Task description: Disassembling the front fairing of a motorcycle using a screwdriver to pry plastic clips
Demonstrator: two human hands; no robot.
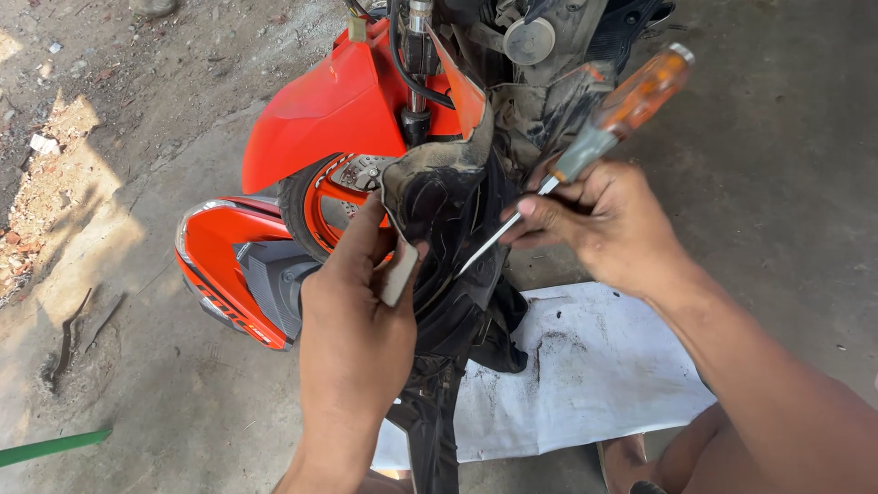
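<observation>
The bare concrete floor (786, 183) carried everything, dusty and stained, sunlit at the left. A smudged white sheet (594, 366) lay flat on it beneath the black panel. A detached red and grey body panel (238, 265) rested on the floor at left, rubble (37, 197) beyond it, and a green strip (50, 446) at the lower left edge.

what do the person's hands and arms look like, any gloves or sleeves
Both are bare: no gloves on the left hand or the right hand, no sleeves on either forearm, and no watch, ring or band in view. The fingers look smudged with grime.
</observation>
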